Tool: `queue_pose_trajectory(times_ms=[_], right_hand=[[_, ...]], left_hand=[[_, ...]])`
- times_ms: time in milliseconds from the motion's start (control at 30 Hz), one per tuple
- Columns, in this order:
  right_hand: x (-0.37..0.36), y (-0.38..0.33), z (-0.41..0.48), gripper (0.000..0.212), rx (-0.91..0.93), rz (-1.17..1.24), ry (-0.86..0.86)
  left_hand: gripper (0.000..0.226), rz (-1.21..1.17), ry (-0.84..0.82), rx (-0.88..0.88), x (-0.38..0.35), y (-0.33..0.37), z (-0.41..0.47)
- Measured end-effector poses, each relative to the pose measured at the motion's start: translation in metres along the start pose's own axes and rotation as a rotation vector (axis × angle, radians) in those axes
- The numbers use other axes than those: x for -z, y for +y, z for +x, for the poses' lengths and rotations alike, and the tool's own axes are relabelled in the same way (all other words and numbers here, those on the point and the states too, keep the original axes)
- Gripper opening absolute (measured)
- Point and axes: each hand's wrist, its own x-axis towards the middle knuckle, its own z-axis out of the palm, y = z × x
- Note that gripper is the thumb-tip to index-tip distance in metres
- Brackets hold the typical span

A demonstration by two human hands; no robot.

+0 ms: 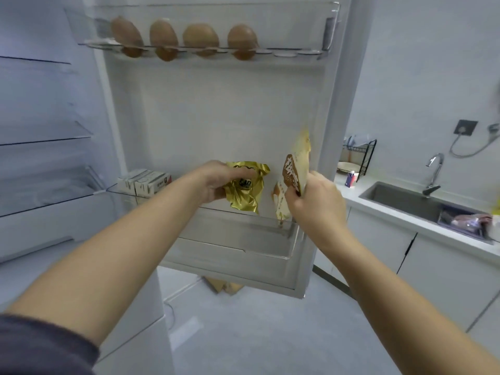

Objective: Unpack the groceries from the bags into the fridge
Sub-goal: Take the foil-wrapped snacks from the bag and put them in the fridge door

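Partway: eggs point(200, 39) racked above, cartons point(146, 182) left of the left hand point(216, 182) gripping a gold packet point(247, 190), right hand point(311, 198) pinching a brown-and-cream packet point(293, 171), both over the door shelf point(243, 226); bags unseen.

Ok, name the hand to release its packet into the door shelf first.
Right hand, probably: its tan packet reaches into the door shelf; the left hand holds its gold packet higher.

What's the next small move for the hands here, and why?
Probably lower both packets into the door bin and release: the left hand grips the gold packet, the right hand the tan packet, both already at that bin, beside the cartons.
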Motion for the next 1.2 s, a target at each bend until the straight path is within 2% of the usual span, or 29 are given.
queue_pose_trajectory(times_ms=[100, 200, 400, 567, 700, 800, 967, 1067, 1200], right_hand=[[-0.004, -0.003, -0.006, 0.016, -0.088, -0.15, -0.076], [-0.01, -0.005, -0.012, 0.018, -0.143, -0.153, -0.065], [-0.016, -0.006, -0.016, 0.021, -0.247, -0.087, -0.097], [-0.017, -0.004, -0.016, 0.029, -0.335, -0.108, -0.163], [-0.015, -0.003, -0.018, 0.042, -0.348, -0.136, -0.192], [-0.014, -0.003, -0.021, 0.039, -0.33, -0.147, -0.14], [-0.015, 0.003, -0.025, 0.028, -0.282, -0.031, -0.002], [-0.015, 0.003, -0.027, 0.032, -0.268, -0.019, 0.048], [-0.021, 0.003, -0.027, 0.03, -0.243, -0.002, 0.032]], left_hand=[[0.038, 0.037, -0.101, 0.035, -0.008, -0.003, 0.014], [0.023, 0.066, -0.195, 0.076, -0.015, -0.01, 0.022], [0.049, 0.255, -0.285, 0.188, -0.016, -0.022, 0.034], [0.026, 0.336, -0.375, 0.231, -0.022, -0.025, 0.036], [0.021, 0.417, -0.387, 0.266, -0.025, -0.024, 0.032], [0.02, 0.442, -0.427, 0.292, -0.025, -0.022, 0.029], [0.019, 0.572, -0.485, 0.286, -0.028, -0.025, 0.029], [0.029, 0.609, -0.498, 0.302, -0.03, -0.025, 0.03], [0.033, 0.69, -0.48, 0.302, -0.036, -0.022, 0.034]])
